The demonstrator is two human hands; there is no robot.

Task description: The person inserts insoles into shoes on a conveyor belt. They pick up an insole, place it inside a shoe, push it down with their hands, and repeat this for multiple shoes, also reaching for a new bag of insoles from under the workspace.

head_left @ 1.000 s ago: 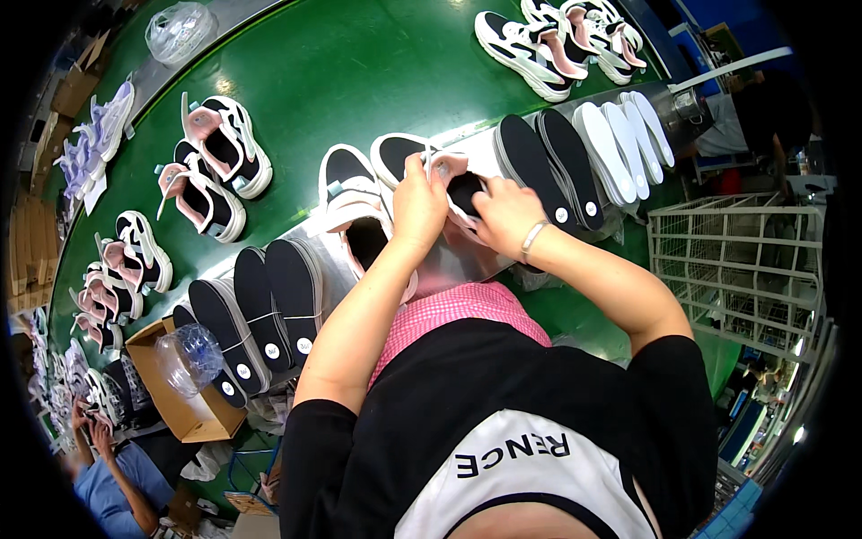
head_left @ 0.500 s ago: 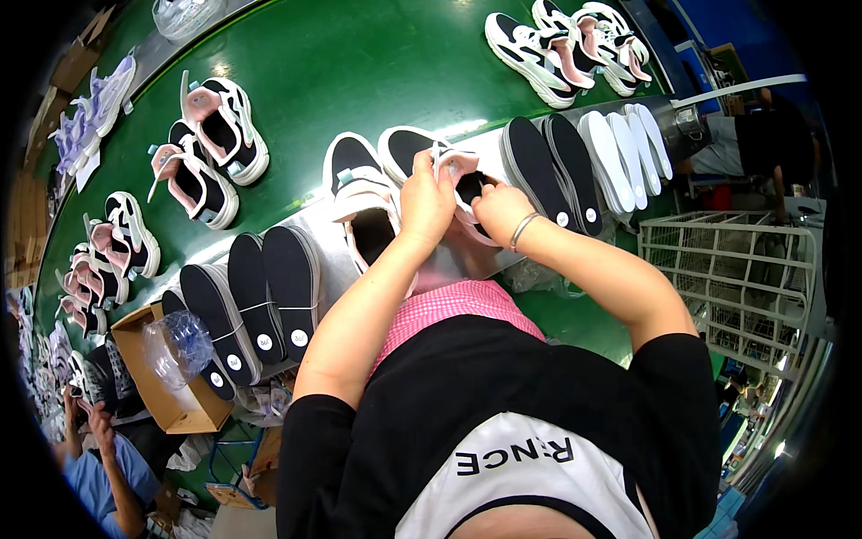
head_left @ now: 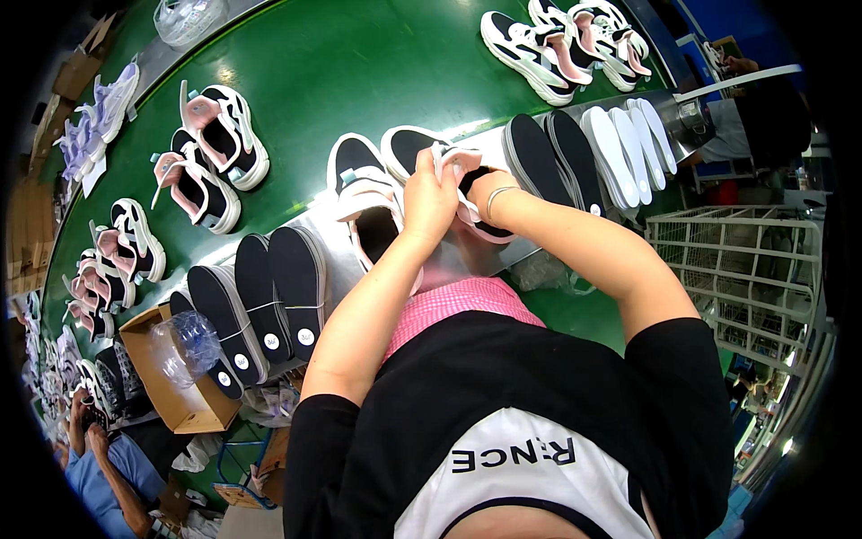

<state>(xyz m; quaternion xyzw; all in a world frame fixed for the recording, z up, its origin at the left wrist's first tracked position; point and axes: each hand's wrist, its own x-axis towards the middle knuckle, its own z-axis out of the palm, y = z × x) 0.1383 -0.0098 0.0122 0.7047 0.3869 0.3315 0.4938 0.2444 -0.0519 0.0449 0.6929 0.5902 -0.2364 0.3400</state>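
A black, white and pink sneaker (head_left: 412, 145) lies at the table's near edge, toe pointing away. My left hand (head_left: 430, 199) is closed on its raised pink-lined tongue (head_left: 463, 163). Into the shoe's opening reaches my right hand (head_left: 490, 190); its fingers are hidden inside, so I cannot see what they hold. Close on the left stands the matching sneaker (head_left: 354, 158), its dark opening facing me. To the right of my right hand are stacked black insoles (head_left: 536, 162).
Banded black insoles (head_left: 299, 274) line the near left edge beside a cardboard box (head_left: 202, 411). White insoles (head_left: 609, 153) lie at the right, near a white wire rack (head_left: 732, 269). More sneakers (head_left: 220, 135) stand on the green table (head_left: 359, 63). A co-worker (head_left: 112, 476) sits at lower left.
My right hand has pushed deeper into the sneaker, and its wrist has moved left and up. My left hand keeps its grip on the tongue. The view has shifted slightly.
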